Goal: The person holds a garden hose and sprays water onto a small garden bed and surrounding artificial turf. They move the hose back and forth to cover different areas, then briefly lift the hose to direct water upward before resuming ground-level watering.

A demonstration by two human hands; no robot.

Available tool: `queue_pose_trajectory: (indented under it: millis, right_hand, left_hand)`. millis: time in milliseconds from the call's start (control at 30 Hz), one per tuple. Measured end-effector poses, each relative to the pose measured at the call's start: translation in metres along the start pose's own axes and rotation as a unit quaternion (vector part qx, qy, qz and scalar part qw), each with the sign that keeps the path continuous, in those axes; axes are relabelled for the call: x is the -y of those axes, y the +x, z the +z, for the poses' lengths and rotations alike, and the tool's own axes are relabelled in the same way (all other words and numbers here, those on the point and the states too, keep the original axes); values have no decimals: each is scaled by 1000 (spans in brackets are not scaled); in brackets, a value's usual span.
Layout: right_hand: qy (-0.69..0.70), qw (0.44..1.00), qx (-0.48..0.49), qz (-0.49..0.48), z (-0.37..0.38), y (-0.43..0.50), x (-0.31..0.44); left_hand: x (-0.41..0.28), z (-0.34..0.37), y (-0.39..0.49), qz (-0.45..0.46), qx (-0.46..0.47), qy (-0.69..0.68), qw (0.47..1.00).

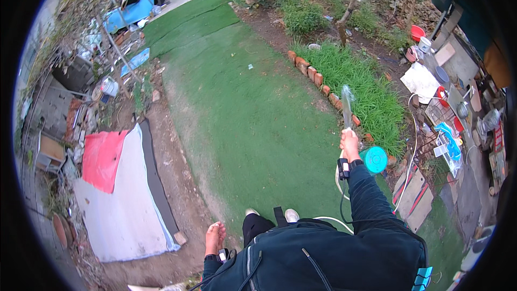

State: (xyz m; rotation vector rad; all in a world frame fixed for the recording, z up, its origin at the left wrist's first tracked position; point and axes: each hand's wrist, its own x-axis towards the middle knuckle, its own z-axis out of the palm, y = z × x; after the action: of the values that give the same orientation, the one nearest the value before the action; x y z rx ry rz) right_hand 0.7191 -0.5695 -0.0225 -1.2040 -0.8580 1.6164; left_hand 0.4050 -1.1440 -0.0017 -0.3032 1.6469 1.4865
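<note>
My right hand (349,143) is closed around the end of a pale hose (338,180), stretched out ahead of me. Water (347,105) sprays from the hose end towards the grass bed (355,81) and its row of bricks (312,73). Right beside that wrist stands a turquoise bucket or tub (375,159). At my left side hangs my left hand (215,237), with its fingers curled loosely and nothing seen in it. The hose runs back past my body, and part of it is hidden by my sleeve and jacket.
Green artificial turf (250,129) stretches ahead of my shoes. To the left, a pale sheet (121,218) and a red cloth (104,159) cover the soil. Boards, basins and a white wire rack (448,149) clutter the right. A small tree (349,8) stands beyond the grass.
</note>
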Motion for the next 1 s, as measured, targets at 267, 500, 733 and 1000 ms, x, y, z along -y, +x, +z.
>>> queue_pose_trajectory:
  millis: [267, 500, 733, 1000]
  right_hand:
    - [2, 993, -114, 37, 145, 11, -19]
    - [62, 980, -191, -5, 201, 28, -27]
    - [149, 938, -312, -18, 185, 46, -5]
    - [241, 869, -423, -86, 163, 99, 1]
  left_hand:
    - [-178, 9, 182, 51, 57, 23, 997]
    - [-327, 4, 309, 39, 88, 115, 989]
    - [-403, 126, 411, 35, 163, 200, 966]
    - [-467, 315, 452, 34, 351, 315, 881]
